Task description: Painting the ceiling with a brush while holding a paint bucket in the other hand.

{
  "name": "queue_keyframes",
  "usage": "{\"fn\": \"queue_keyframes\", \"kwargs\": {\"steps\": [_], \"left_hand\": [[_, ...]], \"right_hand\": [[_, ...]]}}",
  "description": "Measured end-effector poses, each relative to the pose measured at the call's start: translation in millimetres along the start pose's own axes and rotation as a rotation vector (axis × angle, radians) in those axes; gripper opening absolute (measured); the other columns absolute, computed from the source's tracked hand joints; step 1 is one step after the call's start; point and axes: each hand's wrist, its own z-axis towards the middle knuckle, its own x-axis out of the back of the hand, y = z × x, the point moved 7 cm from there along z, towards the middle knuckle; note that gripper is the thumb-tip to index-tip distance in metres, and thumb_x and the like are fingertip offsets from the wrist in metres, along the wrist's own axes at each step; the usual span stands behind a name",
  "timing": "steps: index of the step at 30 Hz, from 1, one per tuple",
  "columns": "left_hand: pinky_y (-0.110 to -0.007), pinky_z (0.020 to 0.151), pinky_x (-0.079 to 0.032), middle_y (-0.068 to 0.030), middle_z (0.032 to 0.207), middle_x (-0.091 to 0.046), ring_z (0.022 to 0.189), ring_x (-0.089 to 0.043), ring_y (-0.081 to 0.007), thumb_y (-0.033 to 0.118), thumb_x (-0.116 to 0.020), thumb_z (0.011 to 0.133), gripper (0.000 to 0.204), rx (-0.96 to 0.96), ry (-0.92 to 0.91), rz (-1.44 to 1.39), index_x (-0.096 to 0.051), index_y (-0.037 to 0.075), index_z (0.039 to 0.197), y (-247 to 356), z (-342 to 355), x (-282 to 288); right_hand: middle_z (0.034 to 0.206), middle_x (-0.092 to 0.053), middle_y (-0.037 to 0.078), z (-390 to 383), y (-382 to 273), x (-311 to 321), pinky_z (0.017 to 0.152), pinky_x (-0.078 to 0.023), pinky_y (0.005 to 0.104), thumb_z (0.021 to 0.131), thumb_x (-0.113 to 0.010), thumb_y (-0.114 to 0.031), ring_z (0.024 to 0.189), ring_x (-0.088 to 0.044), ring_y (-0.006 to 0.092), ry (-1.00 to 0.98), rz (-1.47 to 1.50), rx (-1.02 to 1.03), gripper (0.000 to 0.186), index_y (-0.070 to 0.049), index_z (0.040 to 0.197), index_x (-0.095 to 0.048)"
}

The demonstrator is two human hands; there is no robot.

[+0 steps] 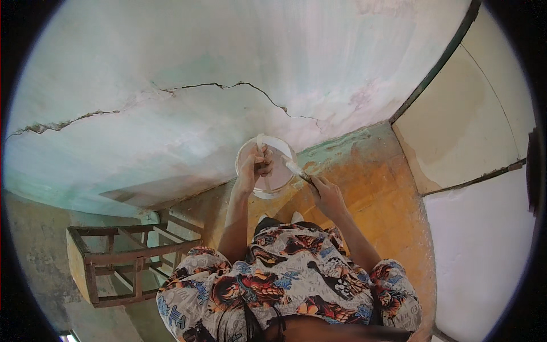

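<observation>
A round white bucket (270, 195) stands in front of me by the foot of the wall, pale inside. Over its left part, my left hand (257, 163) is closed round a narrow whitish piece (260, 140) that sticks up past the fingers; its kind does not show clearly. My right hand (327, 196), to the right of the bucket, grips the dark handle of a putty knife (294, 168). The knife's blade is coated white and points up-left over the bucket's right rim.
A long dark crack (250, 85) runs across the pale green wall (188, 51) ahead. At left lies a brown wooden frame (117, 257) with open slats. Orange-brown floor (382, 199) spreads to the right, up to pale panels (456, 119) with dark edging.
</observation>
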Motion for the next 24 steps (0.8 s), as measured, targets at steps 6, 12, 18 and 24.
{"fn": "queue_keyframes", "kwargs": {"steps": [6, 12, 18, 24], "left_hand": [[-0.025, 0.052, -0.027, 0.0011, 0.074, -0.034, 0.053, -0.029, -0.0085, 0.018, -0.042, 0.076, 0.021, 0.002, 0.005, -0.001, -0.037, 0.011, 0.094, 5.0, -7.7, -2.2], [-0.025, 0.051, -0.028, 0.0006, 0.075, -0.035, 0.053, -0.029, -0.0086, 0.018, -0.044, 0.075, 0.024, -0.033, 0.068, -0.013, -0.038, 0.010, 0.097, 7.9, -17.8, 3.1], [-0.025, 0.051, -0.028, 0.0004, 0.076, -0.035, 0.053, -0.030, -0.0087, 0.018, -0.044, 0.074, 0.026, -0.031, 0.033, -0.059, -0.037, 0.010, 0.098, 6.0, -25.0, 12.0], [-0.024, 0.051, -0.027, 0.0012, 0.074, -0.033, 0.053, -0.029, -0.0082, 0.018, -0.043, 0.074, 0.026, -0.067, 0.052, -0.045, -0.037, 0.011, 0.098, 14.7, -30.1, 13.6]], "right_hand": [[0.091, -0.058, 0.015, -4.3, -5.1, 2.7, 0.061, -0.048, 0.0423, 0.089, -0.055, -0.015, 0.073, -0.060, 0.0347, 0.083, 0.035, 0.066, 0.021, -0.003, 0.106, -0.057], [0.088, -0.055, 0.015, -4.8, -9.2, 0.1, 0.060, -0.045, 0.0397, 0.088, -0.055, -0.014, 0.069, -0.057, 0.0336, 0.094, 0.055, 0.082, 0.022, -0.001, 0.107, -0.056], [0.093, -0.055, 0.015, -2.9, -12.0, -11.5, 0.058, -0.045, 0.0387, 0.088, -0.057, -0.013, 0.069, -0.057, 0.0329, 0.098, 0.122, 0.139, 0.022, -0.002, 0.106, -0.055], [0.097, -0.054, 0.015, 2.0, -14.0, -18.3, 0.058, -0.046, 0.0395, 0.087, -0.056, -0.011, 0.073, -0.058, 0.0332, 0.085, 0.124, 0.179, 0.020, -0.002, 0.105, -0.055]]}}
